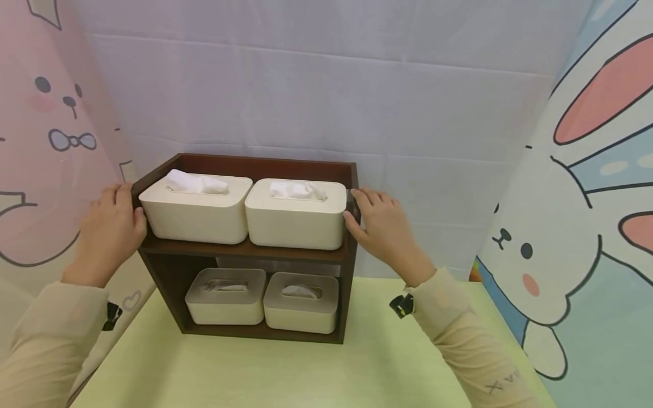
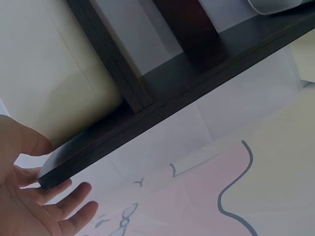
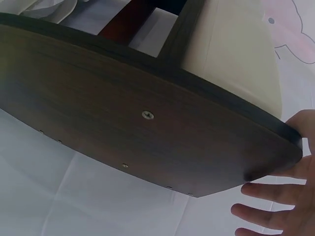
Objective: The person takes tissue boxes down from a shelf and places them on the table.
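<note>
A dark brown two-tier wooden shelf stands on the table between the hands. My left hand grips the top of its left side panel, thumb on the inner side and fingers on the outer. At the opposite side panel, my right hand holds the top corner between thumb and fingers. On the upper tier sit two cream tissue boxes, a left one and a right one, white tissue showing from both. Two smaller boxes with greyish lids, a left one and a right one, fill the lower tier.
The pale yellow-green table extends in front of the shelf and to its right. Behind hangs a creased white cloth. Cartoon-printed curtains flank the table, a pink one at left and a rabbit one at right.
</note>
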Motion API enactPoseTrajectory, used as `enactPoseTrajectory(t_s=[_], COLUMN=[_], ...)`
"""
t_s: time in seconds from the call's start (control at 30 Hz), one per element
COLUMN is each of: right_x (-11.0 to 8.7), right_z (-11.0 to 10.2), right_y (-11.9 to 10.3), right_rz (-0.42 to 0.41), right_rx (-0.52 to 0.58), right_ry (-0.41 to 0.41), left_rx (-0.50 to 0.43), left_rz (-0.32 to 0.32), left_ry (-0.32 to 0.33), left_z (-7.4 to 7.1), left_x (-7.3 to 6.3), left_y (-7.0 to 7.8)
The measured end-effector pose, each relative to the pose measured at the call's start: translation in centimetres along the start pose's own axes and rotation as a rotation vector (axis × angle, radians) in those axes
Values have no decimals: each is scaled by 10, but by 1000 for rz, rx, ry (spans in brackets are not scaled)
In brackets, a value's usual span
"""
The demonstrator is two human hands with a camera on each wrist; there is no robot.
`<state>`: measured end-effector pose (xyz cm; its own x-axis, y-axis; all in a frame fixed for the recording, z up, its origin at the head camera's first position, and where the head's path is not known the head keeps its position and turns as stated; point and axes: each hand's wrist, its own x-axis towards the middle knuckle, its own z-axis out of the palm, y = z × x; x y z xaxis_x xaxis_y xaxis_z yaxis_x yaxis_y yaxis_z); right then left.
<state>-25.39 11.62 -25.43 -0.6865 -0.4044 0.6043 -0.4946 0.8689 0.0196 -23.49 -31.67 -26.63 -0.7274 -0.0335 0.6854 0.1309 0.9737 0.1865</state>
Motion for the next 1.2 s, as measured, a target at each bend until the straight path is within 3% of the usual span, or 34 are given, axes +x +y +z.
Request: enactPoseTrajectory(t_s=[0.4, 1.2], right_x=[1, 3], right_z=[7, 11], right_y=[-9, 2], right_rz=[54, -34], right_rx=[-37, 11], right_ry=[35, 31], left_rx=[-74, -100], left_rz=[53, 50], left_ry=[43, 35], left_z=[12, 13], left_x=[9, 8], left_y=[-3, -9])
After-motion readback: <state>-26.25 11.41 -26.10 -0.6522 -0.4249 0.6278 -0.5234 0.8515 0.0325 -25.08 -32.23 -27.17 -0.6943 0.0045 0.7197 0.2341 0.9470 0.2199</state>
